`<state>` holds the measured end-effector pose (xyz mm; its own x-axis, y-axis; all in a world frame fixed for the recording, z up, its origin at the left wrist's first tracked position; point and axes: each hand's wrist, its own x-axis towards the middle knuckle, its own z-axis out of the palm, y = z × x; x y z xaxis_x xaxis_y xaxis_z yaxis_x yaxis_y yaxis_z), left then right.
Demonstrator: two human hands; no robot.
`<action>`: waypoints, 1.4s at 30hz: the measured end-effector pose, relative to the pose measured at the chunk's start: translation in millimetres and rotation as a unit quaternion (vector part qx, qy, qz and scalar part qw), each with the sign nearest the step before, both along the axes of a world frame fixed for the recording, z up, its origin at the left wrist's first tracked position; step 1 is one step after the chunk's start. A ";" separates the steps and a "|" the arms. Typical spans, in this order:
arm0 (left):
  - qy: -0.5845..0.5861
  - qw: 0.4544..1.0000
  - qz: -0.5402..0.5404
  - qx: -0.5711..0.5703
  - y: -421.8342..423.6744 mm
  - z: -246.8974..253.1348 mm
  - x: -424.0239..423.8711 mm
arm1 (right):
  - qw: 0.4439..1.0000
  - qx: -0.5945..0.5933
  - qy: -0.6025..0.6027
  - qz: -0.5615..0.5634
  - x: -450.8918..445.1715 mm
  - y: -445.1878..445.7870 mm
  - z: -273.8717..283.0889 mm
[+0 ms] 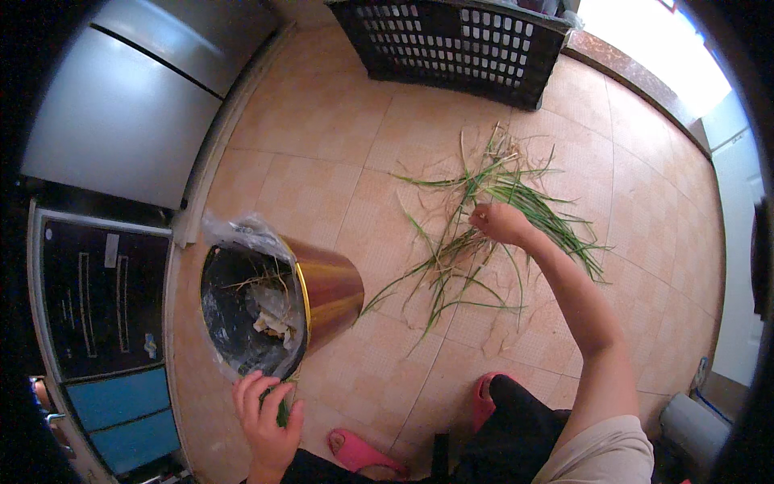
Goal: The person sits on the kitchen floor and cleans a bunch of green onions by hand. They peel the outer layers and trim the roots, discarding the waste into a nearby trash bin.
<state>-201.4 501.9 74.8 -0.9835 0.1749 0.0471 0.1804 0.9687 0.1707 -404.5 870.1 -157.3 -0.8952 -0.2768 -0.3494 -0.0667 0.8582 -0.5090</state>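
My right hand (499,222) reaches down to a loose pile of thin green stalks (532,209), likely chives or young scallions, on the floor. Its fingers are pinched together, with a pale stalk end at their tips. Dry, straw-coloured strands mix with the green ones. My left hand (266,417) is at the near rim of a trash bin (331,290), its fingers curled around some green stalks (282,413); most of that bunch is hidden by the hand. Inside the lined bin lie dry roots (266,279) and pale scraps (272,325).
A black plastic crate (441,51) stands beyond the pile. At left are a silver refrigerator (127,115) and a dark-fronted cabinet (106,302) with blue drawers. Pink slippers (366,452) are on my feet. A grey cylinder (695,426) lies at right on the tiled floor (314,193).
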 end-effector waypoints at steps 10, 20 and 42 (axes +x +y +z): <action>0.006 1.000 -0.006 -0.019 -2.9 0.0 1.3 | 0.969 0.127 0.135 -0.163 -49.5 -1.9 -9.8; 0.008 1.000 -0.002 -0.010 2.9 -0.2 1.6 | 0.967 0.116 0.045 -0.224 -68.6 -2.1 -32.2; 0.017 0.999 -0.045 0.017 7.3 -1.9 -4.6 | 0.845 -0.371 0.328 -0.203 66.9 -95.0 78.9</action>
<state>-206.0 509.2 72.9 -0.9613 0.2612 0.0880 0.2738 0.9416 0.1959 -337.6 775.1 -78.4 -0.9025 0.1740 0.3940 -0.3208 0.3390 -0.8844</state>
